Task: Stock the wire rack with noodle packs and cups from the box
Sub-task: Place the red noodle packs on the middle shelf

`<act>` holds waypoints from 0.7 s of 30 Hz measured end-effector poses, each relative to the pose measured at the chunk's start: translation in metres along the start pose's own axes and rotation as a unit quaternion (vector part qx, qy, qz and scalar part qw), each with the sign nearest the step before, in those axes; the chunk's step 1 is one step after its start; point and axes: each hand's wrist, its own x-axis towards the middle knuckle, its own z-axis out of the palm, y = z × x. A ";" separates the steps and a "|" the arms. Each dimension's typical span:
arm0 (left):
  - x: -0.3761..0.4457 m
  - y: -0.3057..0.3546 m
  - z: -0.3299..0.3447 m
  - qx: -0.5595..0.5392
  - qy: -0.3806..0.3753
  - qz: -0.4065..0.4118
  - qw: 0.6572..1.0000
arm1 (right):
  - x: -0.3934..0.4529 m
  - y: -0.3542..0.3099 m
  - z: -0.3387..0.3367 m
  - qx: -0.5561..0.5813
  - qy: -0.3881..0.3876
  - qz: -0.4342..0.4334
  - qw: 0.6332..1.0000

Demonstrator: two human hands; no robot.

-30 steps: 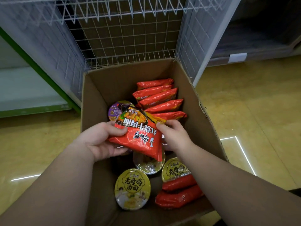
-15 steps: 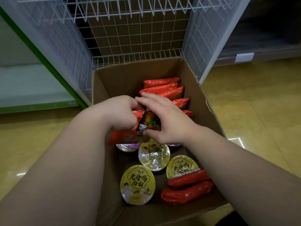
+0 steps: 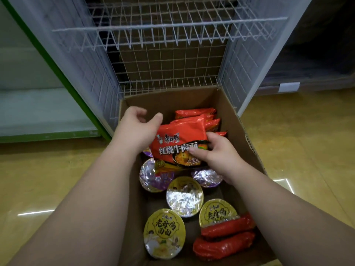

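A red noodle pack (image 3: 180, 139) is held above the open cardboard box (image 3: 238, 131), label facing me. My right hand (image 3: 213, 152) grips its lower right corner. My left hand (image 3: 137, 128) is at the pack's left edge, fingers loosely curled, thumb touching the pack's top left. Behind it a row of red packs (image 3: 199, 114) stands on edge in the box. Yellow-lidded cups (image 3: 165, 233) and purple-lidded cups (image 3: 155, 177) sit in the box below, with two more red packs (image 3: 224, 244) at the near right. The white wire rack (image 3: 169, 45) stands right behind the box.
The rack's lower basket (image 3: 169, 87) and upper shelf (image 3: 169, 27) hold nothing that I can see. A green-edged shelf unit (image 3: 38, 112) stands to the left, a dark shelf (image 3: 317, 73) to the right. Shiny yellow floor surrounds the box.
The pack was turned over between both hands, so its label now reads upright. My left hand has loosened its hold and moved up to the pack's left edge; my view tilted up toward the rack.
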 end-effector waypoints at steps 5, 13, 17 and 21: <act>0.001 0.013 -0.010 -0.194 0.023 -0.047 0.980 | 0.000 -0.038 -0.005 0.130 0.025 -0.011 0.991; -0.009 0.063 -0.048 -0.281 0.037 0.056 0.957 | -0.001 -0.131 -0.007 0.174 0.075 -0.118 0.975; -0.008 0.090 -0.074 -0.337 0.057 0.115 0.933 | 0.003 -0.173 0.003 0.109 0.123 -0.213 0.963; -0.004 0.115 -0.104 -0.300 0.080 0.186 0.932 | 0.011 -0.215 0.013 0.053 0.170 -0.280 0.943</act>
